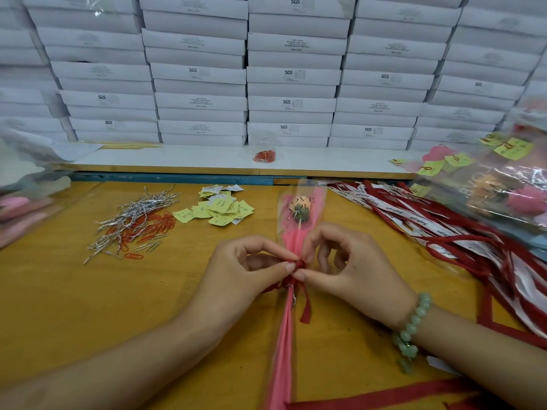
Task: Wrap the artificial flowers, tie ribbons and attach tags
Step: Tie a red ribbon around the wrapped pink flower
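Head camera: left hand (pixel 245 270) and right hand (pixel 349 267) each pinch the red ribbon (pixel 298 265), fingertips together, at the neck of the wrapped flower (pixel 291 241) lying on the table (pixel 74 291). Just beyond the grip, its clear sleeve (pixel 318 202) holds a disc reading "LOVE YOU". Farther back, a small clear bag (pixel 264 143) holds red paper clips; the white boxes (pixel 291 90) behind read "SGS".

Fingertips (pixel 289 266) hid the knot in the red ribbon (pixel 306 310). The pink wrap (pixel 284 350) ran off the near edge. Writing on the yellow tags (pixel 220 208) was too small to read. A blurred bundle (pixel 503 190) on the right was cut off.
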Demonstrator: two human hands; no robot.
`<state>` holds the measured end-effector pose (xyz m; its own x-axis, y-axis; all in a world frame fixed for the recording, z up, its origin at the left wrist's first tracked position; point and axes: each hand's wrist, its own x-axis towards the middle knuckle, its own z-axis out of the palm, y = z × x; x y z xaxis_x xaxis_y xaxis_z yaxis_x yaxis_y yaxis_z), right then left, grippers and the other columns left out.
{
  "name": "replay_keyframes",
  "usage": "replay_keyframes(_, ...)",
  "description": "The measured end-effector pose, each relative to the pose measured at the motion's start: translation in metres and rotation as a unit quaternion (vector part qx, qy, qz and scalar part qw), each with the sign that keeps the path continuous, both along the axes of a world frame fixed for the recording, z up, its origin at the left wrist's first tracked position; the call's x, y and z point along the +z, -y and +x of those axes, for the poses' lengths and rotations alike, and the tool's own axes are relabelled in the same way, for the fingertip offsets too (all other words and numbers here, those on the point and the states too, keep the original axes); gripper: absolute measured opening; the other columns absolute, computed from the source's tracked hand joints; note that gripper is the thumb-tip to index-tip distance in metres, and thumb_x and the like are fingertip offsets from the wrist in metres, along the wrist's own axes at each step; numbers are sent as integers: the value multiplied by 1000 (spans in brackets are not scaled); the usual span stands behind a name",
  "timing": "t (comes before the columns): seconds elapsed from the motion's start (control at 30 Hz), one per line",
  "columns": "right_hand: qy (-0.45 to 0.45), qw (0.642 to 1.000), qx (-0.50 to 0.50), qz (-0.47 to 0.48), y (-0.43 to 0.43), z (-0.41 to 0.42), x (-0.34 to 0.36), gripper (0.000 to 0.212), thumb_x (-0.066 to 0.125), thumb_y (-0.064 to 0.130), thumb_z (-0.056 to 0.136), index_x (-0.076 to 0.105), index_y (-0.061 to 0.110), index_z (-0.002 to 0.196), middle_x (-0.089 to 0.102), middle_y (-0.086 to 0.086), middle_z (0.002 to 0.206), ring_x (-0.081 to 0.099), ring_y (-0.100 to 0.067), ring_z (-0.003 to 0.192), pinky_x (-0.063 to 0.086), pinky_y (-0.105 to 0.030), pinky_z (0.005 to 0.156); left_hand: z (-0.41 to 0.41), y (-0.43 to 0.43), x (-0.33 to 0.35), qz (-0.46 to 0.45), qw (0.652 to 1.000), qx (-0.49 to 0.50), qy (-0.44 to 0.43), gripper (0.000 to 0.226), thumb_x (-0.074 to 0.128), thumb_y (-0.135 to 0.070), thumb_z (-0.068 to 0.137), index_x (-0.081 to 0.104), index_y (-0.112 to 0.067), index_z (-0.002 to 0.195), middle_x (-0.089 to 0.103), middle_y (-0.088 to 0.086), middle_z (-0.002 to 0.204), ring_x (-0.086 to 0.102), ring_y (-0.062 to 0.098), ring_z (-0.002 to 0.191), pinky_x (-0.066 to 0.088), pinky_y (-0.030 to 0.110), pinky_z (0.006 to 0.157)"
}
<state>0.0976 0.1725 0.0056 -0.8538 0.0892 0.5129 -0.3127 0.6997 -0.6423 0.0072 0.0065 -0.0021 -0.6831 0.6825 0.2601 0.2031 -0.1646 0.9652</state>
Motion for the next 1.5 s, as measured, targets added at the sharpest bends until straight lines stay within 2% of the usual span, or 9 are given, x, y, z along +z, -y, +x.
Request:
replay_keyframes(0.17, 25, 999, 39, -15, 1, -1, 0, 34, 77, 7, 77, 55, 20, 99, 64, 11, 92, 65, -15, 87, 55, -32, 65, 1, 0, 0, -4, 999, -13, -42, 18, 76, -2, 75, 79, -19, 79, 76, 4, 83, 72, 13, 80, 53, 16, 67)
replay_keyframes(0.37, 49, 998, 47, -12, 1, -2, -2, 30, 68, 0, 81, 54, 19, 100, 61, 14, 87, 60, -12, 76, 49, -27, 60, 1, 1, 1, -21, 994, -1, -105, 18, 75, 0, 77, 79, -18, 80, 75, -1, 86, 72, 15, 85, 59, 27, 73)
replay_keyframes(0.53, 53, 997, 47, -4, 3, -2, -3, 25, 62, 2, 87, 53, 21, 101, 63, 6, 84, 56, -27, 69, 46, -36, 58, 3, 2, 2, -16, 991, 4, -135, 19, 74, 2, 78, 78, -17, 79, 73, -4, 89, 71, 13, 83, 56, 20, 64)
replay_keyframes(0.73, 63, 997, 30, -11, 1, -3, -2, 22, 64, 2, 87, 60, 19, 100, 62, 2, 82, 56, -26, 70, 46, -33, 61, 4, 1, 2, -13, 992, 20, -123, 20, 76, -2, 75, 79, -21, 76, 63, -13, 92, 68, 13, 86, 57, 21, 67)
replay_keyframes(0.93, 93, 996, 10, -3, 2, -3, -2, 16, 67, 6, 86, 67, 21, 87, 56, 14, 68, 50, -3, 63, 40, -15, 61, 5, 2, 4, -14, 985, 22, -169, 21, 75, 4, 75, 78, -17, 76, 70, -8, 87, 68, 9, 85, 55, 19, 72)
replay_keyframes(1.1, 108, 994, 18, -11, 1, -4, -4, 11, 65, 11, 88, 65, 21, 83, 54, 7, 69, 46, -4, 62, 40, -21, 61, 6, 4, 8, -36, 971, 34, -234, 20, 75, 5, 75, 78, -14, 79, 70, -12, 86, 68, 7, 86, 53, 16, 76)
replay_keyframes(1.23, 130, 986, 47, -91, -1, -5, -5, 9, 66, 9, 89, 63, 17, 83, 58, 2, 73, 50, -11, 68, 44, -28, 65, 5, 6, 12, -55, 946, 45, -316, 16, 75, 4, 75, 78, -10, 81, 69, -9, 87, 67, 4, 86, 51, 12, 75)
replay_keyframes(1.4, 166, 968, 88, -165, -3, -5, 0, 10, 68, 4, 85, 63, 13, 86, 61, -1, 80, 55, -11, 74, 48, -16, 70, 2, 7, 13, -68, 936, 57, -340, 18, 76, 5, 74, 77, -12, 80, 68, -9, 87, 66, 3, 86, 50, 11, 74)
replay_keyframes(1.5, 196, 955, 105, -195, -6, -4, 5, 10, 63, 0, 88, 62, 10, 90, 63, 7, 77, 59, -3, 71, 47, -14, 68, 1, 7, 12, -65, 933, 56, -350, 18, 76, 6, 73, 78, -10, 80, 68, -8, 88, 66, 3, 85, 49, 10, 74)
